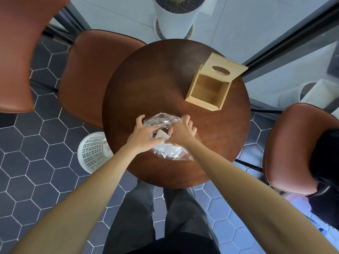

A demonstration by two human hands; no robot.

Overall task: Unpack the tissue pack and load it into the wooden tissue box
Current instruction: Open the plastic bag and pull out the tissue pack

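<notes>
A tissue pack [169, 148] in clear crinkled plastic wrap lies on the near part of the round dark wooden table [146, 79]. My left hand [144, 133] grips the wrap on its left side. My right hand [181, 132] pinches the wrap on the right, with white tissue showing between both hands. The wooden tissue box [208, 92] stands at the far right of the table, empty inside. Its lid [222, 67], with an oval slot, is swung back and open.
A white perforated waste basket [93, 152] stands on the floor left of the table. Brown padded chairs [88, 70] surround the table at left and right. A white planter [176, 17] stands beyond the far edge.
</notes>
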